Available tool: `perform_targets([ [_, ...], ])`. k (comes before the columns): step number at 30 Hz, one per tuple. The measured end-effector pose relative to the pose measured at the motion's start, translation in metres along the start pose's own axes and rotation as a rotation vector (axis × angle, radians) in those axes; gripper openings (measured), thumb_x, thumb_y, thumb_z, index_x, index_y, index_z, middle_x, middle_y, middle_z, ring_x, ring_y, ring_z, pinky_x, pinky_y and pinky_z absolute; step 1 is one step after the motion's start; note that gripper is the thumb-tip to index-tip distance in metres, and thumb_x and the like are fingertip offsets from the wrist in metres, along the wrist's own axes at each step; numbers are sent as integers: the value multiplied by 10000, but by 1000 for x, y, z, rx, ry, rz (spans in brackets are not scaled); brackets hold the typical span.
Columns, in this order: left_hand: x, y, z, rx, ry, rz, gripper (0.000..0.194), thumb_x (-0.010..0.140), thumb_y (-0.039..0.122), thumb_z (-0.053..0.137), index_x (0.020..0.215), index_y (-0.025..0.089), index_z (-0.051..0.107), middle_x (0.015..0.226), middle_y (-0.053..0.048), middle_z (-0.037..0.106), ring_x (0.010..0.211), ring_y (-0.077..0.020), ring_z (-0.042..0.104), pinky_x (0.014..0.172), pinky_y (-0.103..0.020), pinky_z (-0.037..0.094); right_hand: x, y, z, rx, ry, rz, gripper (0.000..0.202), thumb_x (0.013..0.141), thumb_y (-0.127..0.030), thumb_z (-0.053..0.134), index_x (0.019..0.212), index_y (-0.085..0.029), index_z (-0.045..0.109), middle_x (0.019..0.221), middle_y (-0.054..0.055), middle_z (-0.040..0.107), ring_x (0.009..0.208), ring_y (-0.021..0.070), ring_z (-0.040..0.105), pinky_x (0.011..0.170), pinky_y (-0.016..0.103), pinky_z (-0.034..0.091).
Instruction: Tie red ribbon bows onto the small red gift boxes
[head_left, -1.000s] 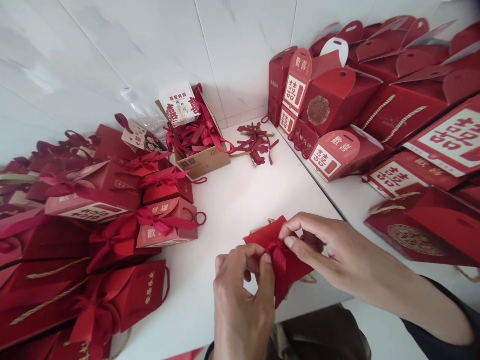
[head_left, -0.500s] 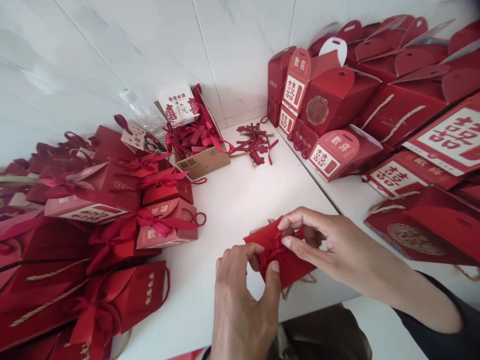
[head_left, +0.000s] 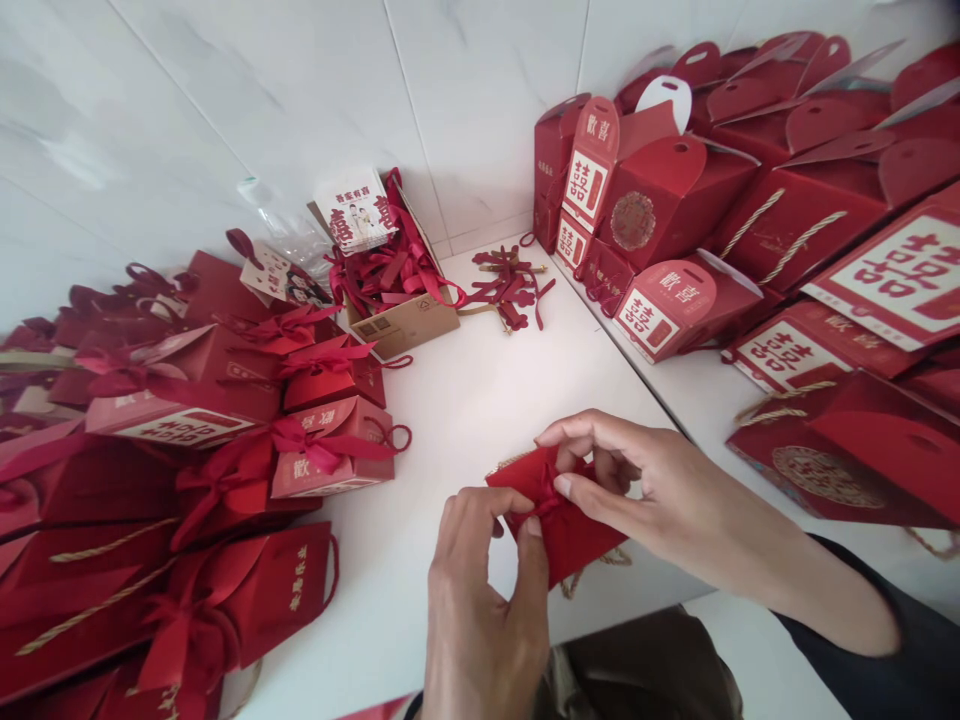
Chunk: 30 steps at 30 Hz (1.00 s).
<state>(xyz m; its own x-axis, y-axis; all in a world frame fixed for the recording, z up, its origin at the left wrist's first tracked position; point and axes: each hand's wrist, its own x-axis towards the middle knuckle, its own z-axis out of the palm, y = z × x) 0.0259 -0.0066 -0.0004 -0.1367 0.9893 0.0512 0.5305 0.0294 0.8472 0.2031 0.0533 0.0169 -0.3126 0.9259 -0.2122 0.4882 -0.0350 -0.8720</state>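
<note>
"What's changed?"
"The left hand's grip has closed on the ribbon, which seems to be under adjustment."
"And against half a second ago?"
"Those fingertips stood apart; the right hand has edged left, its grip hidden, so I can't tell."
"The box?"
"Between them, at the bench's near side."

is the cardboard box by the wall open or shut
Open: ribbons are heaped up through the cardboard box's uncovered top.
</note>
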Motion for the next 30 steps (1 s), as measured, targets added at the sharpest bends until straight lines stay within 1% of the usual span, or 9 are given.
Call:
perform_targets([
  [3,0,-3,-1,-1,13,19,150,975,190,520,942,287,630,866,25,625,819,-182,505,757,-288,408,1,-1,0,29,1,-11,189,961,-313,622,1141,-313,678,802,-57,675,657,119,605,531,216,448],
  [6,0,-4,-3,-1,15,-11,160,936,178,542,991,286,646,852,25,610,798,-175,505,734,-278,425,0,-1,-4,34,50,-12,164,941,-282,626,1089,-314,688,825,-57,690,661,115,609,554,211,472],
  [11,0,0,-7,-26,28,-157,128,977,290,569,911,280,679,783,25,585,782,-178,484,714,-282,406,-2,1,-11,-44,63,8,179,940,-283,616,1076,-322,725,936,-41,768,674,116,653,556,219,490],
  [14,1,1,-7,-58,32,-144,148,991,330,581,903,278,688,809,20,620,789,-179,500,734,-294,402,-1,3,-10,-102,24,-42,134,963,-323,613,1025,-300,729,1004,-22,776,725,126,677,581,232,498],
  [18,2,1,-5,-117,15,-146,156,1008,355,569,945,282,692,867,14,664,808,-179,537,751,-306,419,-1,2,-9,-52,-31,-40,131,998,-377,587,993,-284,679,795,-43,697,592,115,588,468,225,412],
  [20,2,3,-5,-138,11,-183,120,993,357,596,968,287,690,871,18,665,820,-176,539,762,-299,433,0,1,-9,1,-41,-16,154,1011,-400,563,1006,-286,666,792,-45,679,566,109,543,456,220,398],
  [23,3,3,-8,-124,14,-192,84,959,325,625,997,292,693,868,19,657,823,-173,520,767,-282,446,1,1,-9,38,-32,-1,146,998,-387,567,966,-284,664,796,-41,665,616,118,544,503,219,417],
  [26,4,-5,-13,-89,-14,-178,132,963,306,600,1043,291,704,886,6,668,826,-173,554,729,-272,468,0,3,-10,18,-18,41,116,974,-360,584,928,-287,661,708,-60,599,603,119,514,508,223,390],
  [30,6,-16,-17,-57,-18,-143,165,986,316,577,1068,265,711,892,-19,681,815,-179,617,685,-275,487,-3,6,-9,-2,-33,82,100,970,-353,588,933,-292,658,703,-64,576,599,118,491,504,228,365],
])
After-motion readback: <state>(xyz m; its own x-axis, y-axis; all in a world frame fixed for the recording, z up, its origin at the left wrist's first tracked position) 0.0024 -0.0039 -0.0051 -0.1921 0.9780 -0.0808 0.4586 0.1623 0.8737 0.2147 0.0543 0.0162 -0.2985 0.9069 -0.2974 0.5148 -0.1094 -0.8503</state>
